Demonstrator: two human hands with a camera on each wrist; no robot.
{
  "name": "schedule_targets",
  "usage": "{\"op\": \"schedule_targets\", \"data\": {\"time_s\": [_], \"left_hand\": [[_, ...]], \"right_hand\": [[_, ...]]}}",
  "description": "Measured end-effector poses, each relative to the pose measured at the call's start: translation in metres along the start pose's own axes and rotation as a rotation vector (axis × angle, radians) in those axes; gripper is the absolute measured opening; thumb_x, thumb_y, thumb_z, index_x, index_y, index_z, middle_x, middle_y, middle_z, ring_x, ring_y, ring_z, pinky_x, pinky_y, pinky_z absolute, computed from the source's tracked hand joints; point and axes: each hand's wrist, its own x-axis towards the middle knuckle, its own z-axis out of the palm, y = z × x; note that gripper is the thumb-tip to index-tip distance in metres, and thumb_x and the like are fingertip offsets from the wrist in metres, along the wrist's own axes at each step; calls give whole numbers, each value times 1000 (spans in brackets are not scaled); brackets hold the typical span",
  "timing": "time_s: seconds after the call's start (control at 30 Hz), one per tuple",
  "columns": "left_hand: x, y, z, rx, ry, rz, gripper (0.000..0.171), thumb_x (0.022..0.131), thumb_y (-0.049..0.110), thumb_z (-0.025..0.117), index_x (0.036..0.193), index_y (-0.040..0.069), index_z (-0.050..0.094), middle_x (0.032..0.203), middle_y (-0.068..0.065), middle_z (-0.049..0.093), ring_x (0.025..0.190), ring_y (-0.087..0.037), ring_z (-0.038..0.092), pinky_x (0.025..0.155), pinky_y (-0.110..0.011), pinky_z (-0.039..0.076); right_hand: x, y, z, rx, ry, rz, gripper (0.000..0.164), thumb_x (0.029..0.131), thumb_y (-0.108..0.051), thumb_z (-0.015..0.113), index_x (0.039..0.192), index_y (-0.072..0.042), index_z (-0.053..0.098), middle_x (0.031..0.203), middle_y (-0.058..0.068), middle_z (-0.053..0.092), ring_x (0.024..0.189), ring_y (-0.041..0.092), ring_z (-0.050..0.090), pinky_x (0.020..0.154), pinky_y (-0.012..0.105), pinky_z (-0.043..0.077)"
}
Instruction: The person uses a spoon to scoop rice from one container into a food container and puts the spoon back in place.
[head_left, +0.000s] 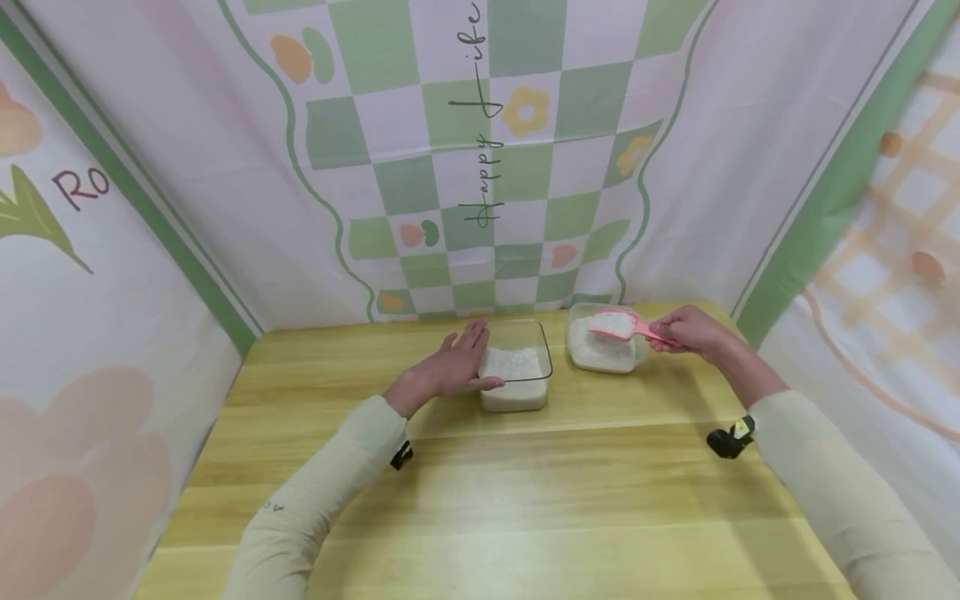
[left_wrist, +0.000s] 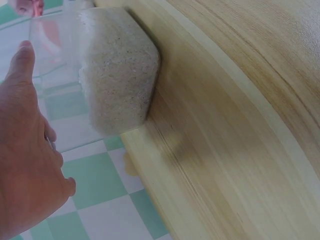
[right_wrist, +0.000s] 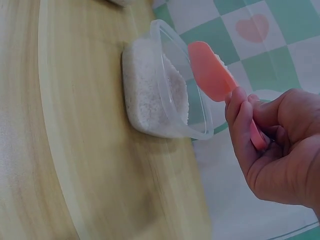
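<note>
My right hand (head_left: 692,330) grips the handle of a pink scoop (right_wrist: 210,74), which is heaped with white rice (head_left: 613,323). In the head view the scoop overlaps the clear plastic container (head_left: 606,365) on the right, and in the right wrist view it is above the rim. Rice partly fills that container. To its left stands a clear container with a dark rim (head_left: 514,403), its lower part filled with rice (left_wrist: 120,70). My left hand (head_left: 456,367) is at this container's left side, fingers extended and thumb spread toward the front edge.
Both containers stand toward the back of a wooden table (head_left: 480,500). Close behind it hangs a green-and-white checkered cloth (head_left: 461,192), with more printed cloth (head_left: 90,350) at the sides. A black camera (head_left: 729,440) is strapped at the right wrist.
</note>
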Motion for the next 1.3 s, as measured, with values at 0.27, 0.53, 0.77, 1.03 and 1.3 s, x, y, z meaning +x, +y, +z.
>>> {"op": "schedule_targets", "data": {"time_s": [0.27, 0.53, 0.77, 1.03, 1.3], "left_hand": [[0, 1, 0, -9, -10, 1, 103, 97, 70, 36, 159, -2, -3, 167, -15, -14, 156, -27, -11, 125, -55, 10], [-2, 1, -1, -3, -2, 6, 102, 97, 70, 35, 158, -2, -4, 168, -17, -10, 156, -28, -9, 125, -55, 11], [-2, 1, -2, 0, 6, 13, 101, 98, 69, 36, 158, -2, -2, 168, -19, -7, 156, -28, -8, 125, -55, 11], [-1, 0, -1, -1, 1, 7, 101, 98, 70, 35, 159, -1, -3, 167, -15, -13, 156, -26, -9, 125, -54, 10], [0, -1, 0, -11, 6, -1, 101, 97, 70, 36, 159, 0, -3, 168, -14, -13, 156, -25, -9, 125, -53, 10]], "right_hand": [[2, -3, 0, -51, 2, 2, 42, 103, -2, 45, 129, 31, 42, 74, -1, 71, 65, 1, 65, 64, 15, 55], [-2, -7, 1, -90, 10, -9, 38, 101, -1, 46, 124, 31, 48, 73, -1, 71, 64, 1, 65, 64, 15, 56], [-5, -12, 1, -126, 4, -6, 40, 102, -1, 45, 127, 29, 45, 73, -2, 71, 64, 2, 65, 64, 16, 56], [-8, -14, 1, -144, 7, 2, 40, 102, -2, 46, 128, 29, 45, 70, -5, 69, 63, 1, 65, 63, 15, 55], [-10, -14, -1, -169, 12, 4, 40, 102, -3, 48, 127, 28, 47, 72, -2, 71, 63, 2, 65, 63, 16, 55]]}}
